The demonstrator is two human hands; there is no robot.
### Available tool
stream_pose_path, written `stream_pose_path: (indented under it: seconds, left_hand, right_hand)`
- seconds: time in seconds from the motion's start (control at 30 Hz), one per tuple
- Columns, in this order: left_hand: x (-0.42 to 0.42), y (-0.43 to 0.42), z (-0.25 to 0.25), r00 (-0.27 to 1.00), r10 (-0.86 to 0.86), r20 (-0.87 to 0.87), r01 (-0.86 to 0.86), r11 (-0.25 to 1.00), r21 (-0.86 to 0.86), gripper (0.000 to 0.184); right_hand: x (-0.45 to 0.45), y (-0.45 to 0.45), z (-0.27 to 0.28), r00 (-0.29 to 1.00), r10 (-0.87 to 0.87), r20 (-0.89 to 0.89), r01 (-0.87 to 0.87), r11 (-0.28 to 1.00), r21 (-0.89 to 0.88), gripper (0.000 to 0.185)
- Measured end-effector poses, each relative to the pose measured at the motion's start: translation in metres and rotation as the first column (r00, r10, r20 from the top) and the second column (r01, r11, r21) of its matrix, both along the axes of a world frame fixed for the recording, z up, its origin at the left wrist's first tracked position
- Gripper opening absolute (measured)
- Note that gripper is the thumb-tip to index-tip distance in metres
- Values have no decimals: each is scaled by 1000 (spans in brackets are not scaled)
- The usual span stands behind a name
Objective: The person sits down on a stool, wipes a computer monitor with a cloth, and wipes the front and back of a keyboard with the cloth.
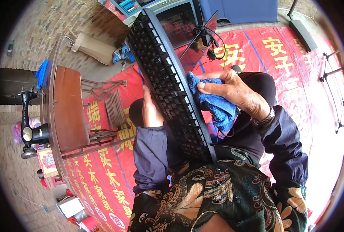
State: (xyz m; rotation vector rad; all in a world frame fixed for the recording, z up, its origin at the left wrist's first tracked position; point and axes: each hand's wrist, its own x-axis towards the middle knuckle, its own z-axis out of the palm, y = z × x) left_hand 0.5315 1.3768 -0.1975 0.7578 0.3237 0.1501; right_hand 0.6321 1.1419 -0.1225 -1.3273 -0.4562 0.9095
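A black computer keyboard (158, 71) stands tilted on its edge in front of my body, its keys facing left and up. My left hand (152, 109) supports it from the left side near the middle, with the thumb showing and the other fingers hidden. On the other side, my right hand (237, 91) grips a blue terry cloth (218, 106) between thumb and fingers. The cloth touches the keyboard's right long edge. A watch (265, 117) circles my right wrist. A thin dark cable (228, 134) shows below the cloth.
At left stands a black sewing machine (28, 123) on a table with a brown panel (68, 108). A red sheet with yellow characters (257, 46) covers the floor. Coiled black cables (208, 36) lie beyond the keyboard, near a grey-framed appliance (175, 19). A cardboard box (92, 48) leans behind.
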Motion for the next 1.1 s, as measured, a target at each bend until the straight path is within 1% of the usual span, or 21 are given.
stream_pose_path:
  seconds: [0.2,0.23,0.27,0.33,0.37,0.4,0.47,0.53,0.57,0.6,0.63,0.67,0.7,0.73,0.8,0.83,0.87,0.97,1.0,1.07,1.1]
  left_hand:
    - [13,-2,-7,999,-26,-39,24,999,-44,60]
    - [15,0,-10,999,-8,-47,3,995,-95,59]
    - [18,2,-14,998,10,-55,-18,989,-145,58]
    - [25,13,-24,999,-35,-35,31,992,-123,56]
    - [26,17,-26,995,-93,25,95,989,-115,55]
    - [27,20,-26,985,-149,84,158,982,-104,53]
    - [31,35,-32,982,-157,101,163,985,-55,49]
    - [30,56,-47,991,-22,-135,12,997,-75,40]
    - [29,60,-42,988,-153,-1,152,985,-86,37]
    - [30,67,-43,988,-157,-6,156,984,-81,37]
    - [30,77,-53,944,-297,146,312,945,-97,36]
    - [33,82,-56,859,-418,295,461,883,-90,36]
    - [39,86,-61,887,-396,239,437,885,-157,38]
    - [41,85,-61,887,-400,231,439,885,-152,38]
    - [48,81,-61,824,-437,361,504,856,-113,35]
    - [54,74,-57,761,-475,441,581,802,-138,42]
    - [55,67,-52,761,-485,431,586,799,-135,42]
    - [61,49,-49,665,-500,555,592,805,15,53]
    - [62,46,-49,667,-510,543,602,799,12,53]
    - [68,44,-48,650,-532,542,652,757,-39,51]
    - [70,41,-49,624,-537,568,655,755,-6,51]
  right_hand:
    - [1,4,-1,999,-8,-46,10,999,38,33]
    - [1,8,-4,999,-38,1,37,997,73,32]
    - [1,6,-4,999,-42,-6,43,996,76,32]
    - [2,2,3,992,-109,68,102,991,90,32]
    - [6,-3,8,989,-137,59,131,987,97,30]
    - [6,-11,12,976,-213,-41,217,969,119,31]
    - [2,-29,33,901,-430,-59,434,893,121,32]
    - [5,-51,36,843,-522,-128,538,813,222,32]
    - [7,-63,28,803,-593,-60,577,748,328,28]
    - [12,-77,14,775,-615,146,535,762,365,27]
    - [10,-85,8,772,-626,111,561,752,346,27]
    - [9,-93,1,768,-636,75,584,744,326,26]
    - [9,-106,-31,728,-671,143,606,727,323,28]
    - [-4,-100,-3,762,-636,-124,645,762,52,30]
    - [-15,-99,-14,834,-530,-152,541,840,34,31]
    - [-19,-95,-26,841,-501,-204,519,853,45,30]
    - [-25,-94,-33,856,-449,-256,472,881,35,30]
    - [-45,-85,-46,829,-445,-338,450,890,-70,29]
    - [-49,-84,-47,837,-361,-411,378,925,-44,29]
    - [-59,-78,-54,835,-349,-425,365,930,-48,29]
    - [-60,-77,-57,860,-295,-416,310,950,-34,29]
